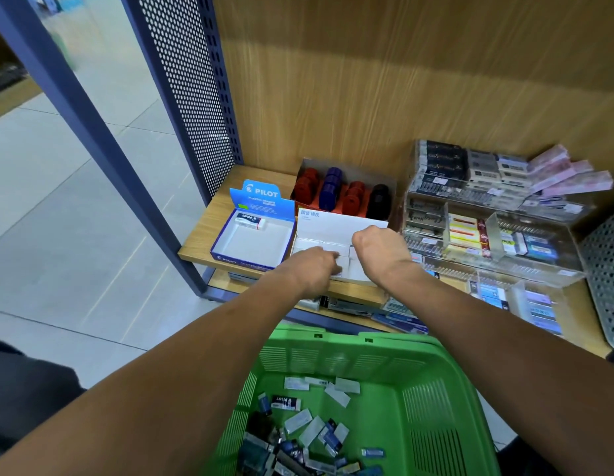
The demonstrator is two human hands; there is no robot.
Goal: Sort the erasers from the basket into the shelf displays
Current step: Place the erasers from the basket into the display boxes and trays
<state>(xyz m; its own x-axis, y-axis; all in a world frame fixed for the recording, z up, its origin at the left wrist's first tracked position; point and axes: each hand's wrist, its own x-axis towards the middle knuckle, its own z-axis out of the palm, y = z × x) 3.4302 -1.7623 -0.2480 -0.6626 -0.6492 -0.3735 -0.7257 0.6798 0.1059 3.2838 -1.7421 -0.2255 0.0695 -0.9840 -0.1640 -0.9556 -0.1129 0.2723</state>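
Flanking white display box [336,228]: Pilot box [254,235], sharpeners [343,194].

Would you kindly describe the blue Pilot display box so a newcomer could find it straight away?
Start at the wooden shelf beside the perforated blue side panel. At its left end sits the blue Pilot box, left of the white eraser box that both hands reach into. Unlike its fuller neighbours, it holds one eraser in its back corner.

A single head-worn wide-angle view looks forward and steeply down, close over the green basket [418,369], toward the wooden shelf [199,245]; edges blur, seemingly from motion.
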